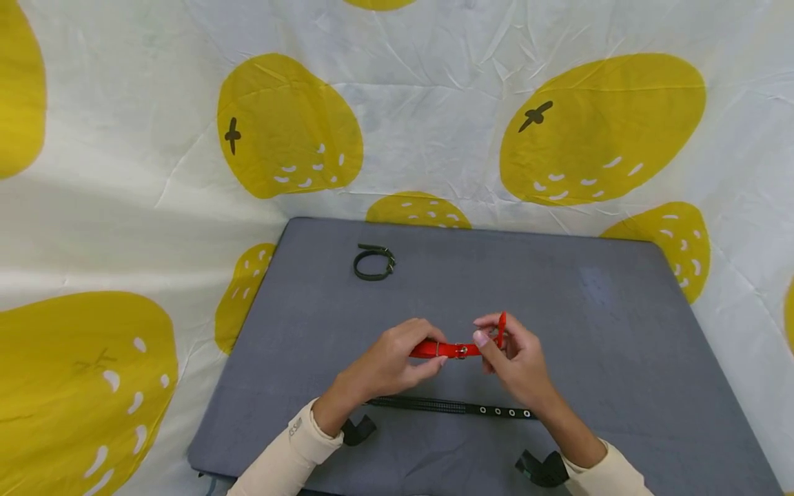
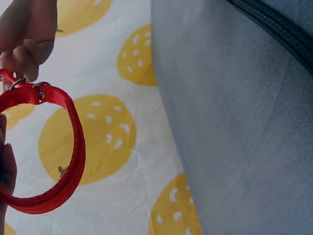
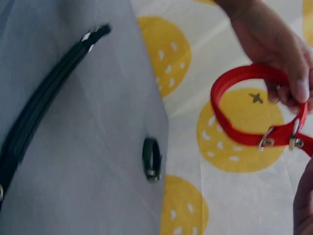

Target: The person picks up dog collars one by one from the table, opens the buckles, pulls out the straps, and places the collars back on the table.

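A red collar (image 1: 448,350) with a metal buckle and a ring is held up between both hands, over the grey table (image 1: 620,331). My left hand (image 1: 403,353) grips its closed loop between the thumb and fingers. On the other side, my right hand (image 1: 520,362) pinches the strap near its free end, which points upward past the fingers. In the left wrist view the red collar (image 2: 77,142) shows as a wide round loop. The right wrist view shows the buckle (image 3: 266,140) on the collar with the strap running through toward the right hand.
A small dark collar (image 1: 372,277) lies coiled at the back left of the table. Below the hands, a long dark strap (image 1: 471,408) with metal eyelets lies across the table. White fabric with yellow fruit shapes (image 1: 291,131) hangs behind and beside the table.
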The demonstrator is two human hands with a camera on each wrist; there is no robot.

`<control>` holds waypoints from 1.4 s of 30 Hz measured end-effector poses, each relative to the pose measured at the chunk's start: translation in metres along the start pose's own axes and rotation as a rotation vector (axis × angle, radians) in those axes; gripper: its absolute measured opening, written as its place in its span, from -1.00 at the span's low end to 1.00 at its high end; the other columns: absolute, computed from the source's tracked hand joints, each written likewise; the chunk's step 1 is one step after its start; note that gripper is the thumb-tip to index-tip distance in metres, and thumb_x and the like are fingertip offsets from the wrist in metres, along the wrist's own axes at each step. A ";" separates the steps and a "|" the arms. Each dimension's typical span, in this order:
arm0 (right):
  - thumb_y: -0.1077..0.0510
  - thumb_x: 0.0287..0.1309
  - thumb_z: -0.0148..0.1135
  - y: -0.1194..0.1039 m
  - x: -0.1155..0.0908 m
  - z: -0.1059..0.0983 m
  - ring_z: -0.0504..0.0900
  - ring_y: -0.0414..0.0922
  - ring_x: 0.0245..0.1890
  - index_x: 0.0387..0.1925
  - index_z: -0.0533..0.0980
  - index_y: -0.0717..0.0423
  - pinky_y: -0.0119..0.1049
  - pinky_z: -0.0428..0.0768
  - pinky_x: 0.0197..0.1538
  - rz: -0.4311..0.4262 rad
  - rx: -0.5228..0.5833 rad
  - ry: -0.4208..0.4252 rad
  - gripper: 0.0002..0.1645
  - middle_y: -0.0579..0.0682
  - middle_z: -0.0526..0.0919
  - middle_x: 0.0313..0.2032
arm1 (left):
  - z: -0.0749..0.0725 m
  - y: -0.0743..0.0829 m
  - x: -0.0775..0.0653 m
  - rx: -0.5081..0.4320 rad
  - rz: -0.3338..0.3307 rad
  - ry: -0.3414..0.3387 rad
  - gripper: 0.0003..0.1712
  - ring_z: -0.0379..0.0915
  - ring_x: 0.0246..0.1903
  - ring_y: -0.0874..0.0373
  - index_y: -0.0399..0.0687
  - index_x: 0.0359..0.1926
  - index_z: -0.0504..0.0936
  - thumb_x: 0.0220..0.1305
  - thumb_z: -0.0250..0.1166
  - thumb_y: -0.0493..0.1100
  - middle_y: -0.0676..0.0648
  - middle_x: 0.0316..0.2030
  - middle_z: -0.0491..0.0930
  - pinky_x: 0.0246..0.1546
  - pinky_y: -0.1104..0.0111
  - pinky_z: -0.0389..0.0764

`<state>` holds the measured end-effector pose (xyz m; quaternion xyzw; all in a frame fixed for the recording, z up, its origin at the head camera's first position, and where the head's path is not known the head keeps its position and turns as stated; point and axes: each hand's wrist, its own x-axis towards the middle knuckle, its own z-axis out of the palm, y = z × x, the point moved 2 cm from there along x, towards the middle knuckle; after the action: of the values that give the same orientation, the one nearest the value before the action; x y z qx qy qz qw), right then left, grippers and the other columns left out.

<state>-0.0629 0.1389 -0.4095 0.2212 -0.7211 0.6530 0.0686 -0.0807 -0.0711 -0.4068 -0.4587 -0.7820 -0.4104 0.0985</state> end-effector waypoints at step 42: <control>0.54 0.25 -0.09 -0.007 0.009 0.002 0.51 -0.08 -0.68 -0.40 0.42 0.25 -0.30 0.51 -0.59 -0.004 -0.019 -0.157 -0.76 0.03 0.50 -0.57 | 0.010 0.003 0.014 0.080 -0.103 -0.001 -0.86 0.36 -0.38 0.34 -0.03 -0.23 0.51 0.18 0.17 -0.32 0.10 -0.31 0.46 -0.37 0.60 0.47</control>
<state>-0.0675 0.1350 -0.4002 0.2727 -0.7301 0.6264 0.0153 -0.0838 -0.0542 -0.4045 -0.4139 -0.8203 -0.3830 0.0952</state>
